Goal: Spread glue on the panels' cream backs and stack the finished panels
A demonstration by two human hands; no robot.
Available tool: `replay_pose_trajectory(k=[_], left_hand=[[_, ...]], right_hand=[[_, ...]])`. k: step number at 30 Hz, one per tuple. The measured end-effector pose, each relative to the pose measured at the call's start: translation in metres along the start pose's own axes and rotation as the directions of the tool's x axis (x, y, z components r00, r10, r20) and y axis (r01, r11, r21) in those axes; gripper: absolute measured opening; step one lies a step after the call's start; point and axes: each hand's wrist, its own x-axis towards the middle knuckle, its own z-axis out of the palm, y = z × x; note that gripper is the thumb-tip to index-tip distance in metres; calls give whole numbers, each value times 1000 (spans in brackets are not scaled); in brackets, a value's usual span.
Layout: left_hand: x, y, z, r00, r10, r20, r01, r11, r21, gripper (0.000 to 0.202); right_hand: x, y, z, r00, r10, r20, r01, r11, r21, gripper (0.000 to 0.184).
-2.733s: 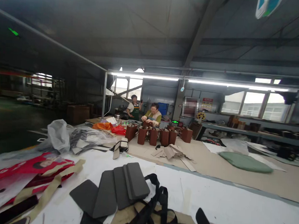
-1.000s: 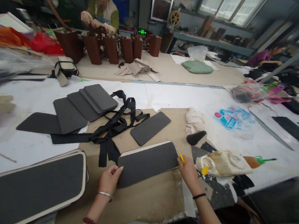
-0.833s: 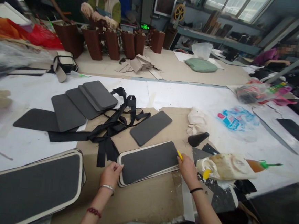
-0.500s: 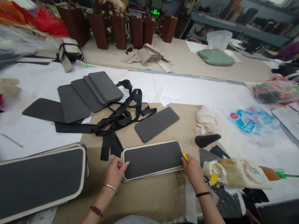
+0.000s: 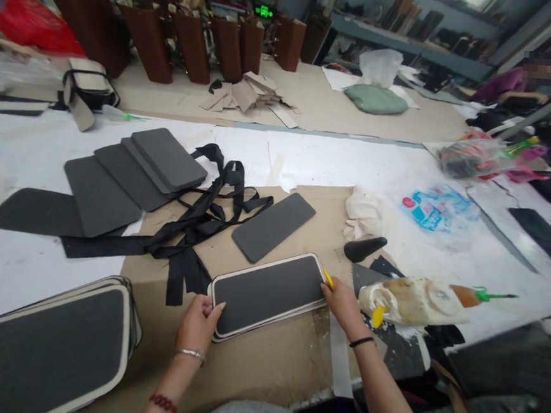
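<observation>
A small stack of dark grey rounded panels with cream borders (image 5: 268, 295) lies on the brown card in front of me. My left hand (image 5: 198, 324) grips the left end of the top panel, its thumb on the upper face and its fingers curled at the edge. At the right end, my right hand (image 5: 344, 304) is closed around a thin yellow tool (image 5: 329, 279), whose tip shows by the panel's corner. Most of that tool is hidden in the fingers. Just behind the stack lies a plain dark grey panel (image 5: 274, 227).
Larger bordered panels (image 5: 45, 347) are piled at left. Beyond them are loose grey panels (image 5: 102, 196) and tangled black strips (image 5: 192, 225). On the right lies a glue-smeared container (image 5: 406, 299) with a yellow piece at its mouth. Brown bags (image 5: 191, 47) stand behind; people are in the background.
The whole scene has shifted left in view as my head turned right. Both hands keep about the same places at the panel's two ends.
</observation>
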Motion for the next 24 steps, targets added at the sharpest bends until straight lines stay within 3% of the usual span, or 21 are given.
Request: replay_pose_trajectory(k=[15,24], left_hand=[[-1,4,3,1000,25,-7,-25,997,79,27],[-7,-1,8,1000,8,-23,-9,998,-63,19]], right_hand=[[10,0,5,999,-8,49,12,997,-70,19],[14,5,10,998,-55,29,59,989,-136,21]])
